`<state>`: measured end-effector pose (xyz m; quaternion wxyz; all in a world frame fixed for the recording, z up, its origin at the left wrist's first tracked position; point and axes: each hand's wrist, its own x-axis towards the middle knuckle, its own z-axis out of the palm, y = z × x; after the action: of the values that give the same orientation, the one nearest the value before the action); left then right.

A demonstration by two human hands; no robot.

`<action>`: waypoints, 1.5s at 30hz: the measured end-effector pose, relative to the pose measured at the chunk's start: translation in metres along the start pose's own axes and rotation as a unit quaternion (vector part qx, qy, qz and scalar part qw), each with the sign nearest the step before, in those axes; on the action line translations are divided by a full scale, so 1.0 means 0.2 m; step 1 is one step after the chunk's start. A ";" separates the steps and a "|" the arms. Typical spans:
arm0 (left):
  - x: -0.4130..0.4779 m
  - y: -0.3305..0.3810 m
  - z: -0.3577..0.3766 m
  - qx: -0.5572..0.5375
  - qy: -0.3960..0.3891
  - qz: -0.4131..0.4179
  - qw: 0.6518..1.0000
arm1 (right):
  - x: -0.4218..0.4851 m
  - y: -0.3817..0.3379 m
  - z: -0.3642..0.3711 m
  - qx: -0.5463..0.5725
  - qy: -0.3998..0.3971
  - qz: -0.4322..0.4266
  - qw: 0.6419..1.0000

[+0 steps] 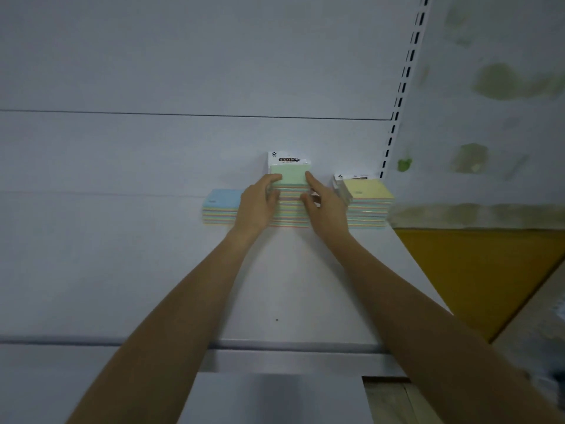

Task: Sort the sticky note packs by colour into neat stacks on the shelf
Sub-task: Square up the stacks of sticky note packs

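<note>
Three stacks of sticky note packs stand in a row at the back of the white shelf (290,286). The middle stack (289,209) is the tallest, topped by a green pack (289,174) with a white "STICKY NOTE" header. My left hand (260,200) presses against that stack's left side. Against its right side rests my right hand (321,200), index finger touching the green pack's edge. A lower blue-topped stack (218,206) sits on the left, partly hidden by my left hand. To the right is a yellow-topped stack (368,203).
The shelf's white back panel (183,148) rises right behind the stacks. A slotted upright (400,87) runs up at the right. A yellow panel (477,270) lies beyond the shelf's right end. The shelf's front edge (290,345) is near me.
</note>
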<state>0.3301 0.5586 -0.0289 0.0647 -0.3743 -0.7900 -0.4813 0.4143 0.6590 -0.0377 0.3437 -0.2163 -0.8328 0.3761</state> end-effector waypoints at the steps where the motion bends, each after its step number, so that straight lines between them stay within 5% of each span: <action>1: 0.00 -0.01 0.01 0.006 0.004 0.001 1.000 | 0.01 0.01 0.01 -0.014 0.002 -0.012 1.000; 6: -0.01 -0.01 0.06 0.020 0.022 0.004 1.000 | 0.02 0.04 0.03 -0.086 0.019 -0.049 0.995; 22: -0.03 -0.01 0.07 0.022 -0.034 0.009 0.999 | 0.01 0.04 0.02 0.013 0.018 -0.017 1.000; 29: -0.04 -0.01 0.06 0.029 -0.056 -0.020 0.998 | -0.03 0.05 0.01 -0.006 -0.056 -0.002 0.998; 39: -0.04 -0.07 0.05 -0.158 -0.073 -0.049 0.984 | -0.02 0.06 0.02 0.032 -0.019 0.019 0.999; 45: -0.02 -0.03 0.06 -0.152 -0.030 -0.067 0.986 | -0.01 0.06 0.01 -0.021 0.003 -0.008 1.000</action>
<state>0.3327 0.5643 -0.0420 -0.0489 -0.3406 -0.7323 -0.5876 0.4162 0.6638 -0.0487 0.3447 -0.2178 -0.8411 0.3553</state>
